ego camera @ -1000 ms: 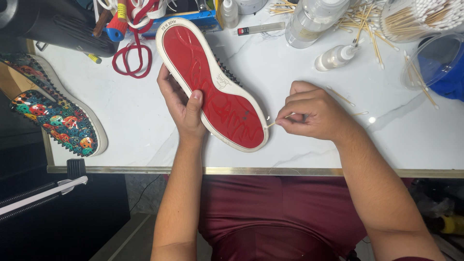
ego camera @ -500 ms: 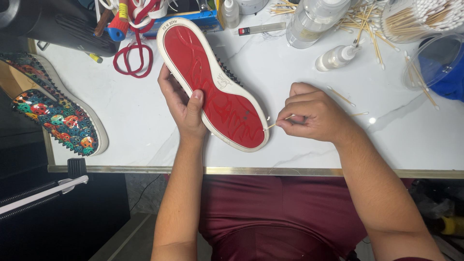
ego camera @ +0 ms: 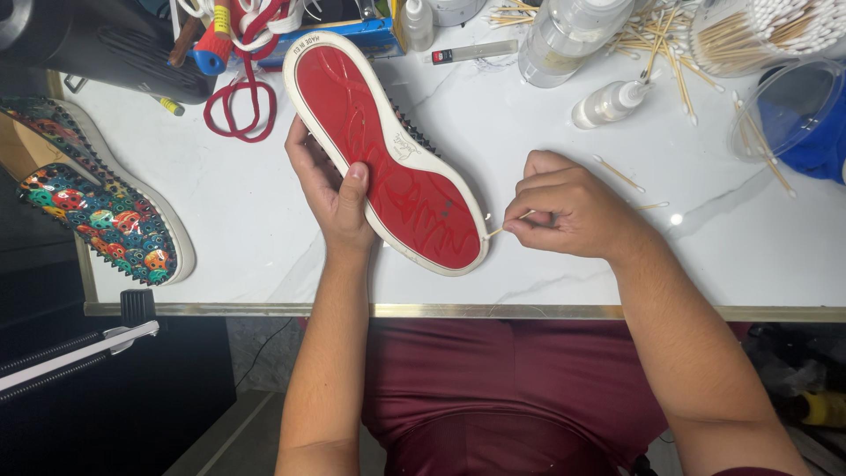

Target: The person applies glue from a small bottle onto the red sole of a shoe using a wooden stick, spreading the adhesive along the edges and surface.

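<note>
Item: right hand (ego camera: pixel 568 211), fingers pinched together on a thin cotton swab (ego camera: pixel 504 226), its tip touching the white sidewall at the heel end of the shoe (ego camera: pixel 388 150), placed to work that edge. Left hand (ego camera: pixel 335 189) clamped on the shoe's near side, thumb across the red sole, holding it sole-up and tilted above the white marble table (ego camera: pixel 238 238) so the rim faces the swab. Surrounding: second shoe (ego camera: pixel 97 207), multicoloured and studded, at the left table edge; red laces (ego camera: pixel 238 110) behind; clear bottle (ego camera: pixel 573 35) and small white dropper bottle (ego camera: pixel 608 101) at the rear; open tub of swabs (ego camera: pixel 758 31) rear right; loose swabs scattered; blue cloth in a clear container (ego camera: pixel 802 115) far right.
</note>
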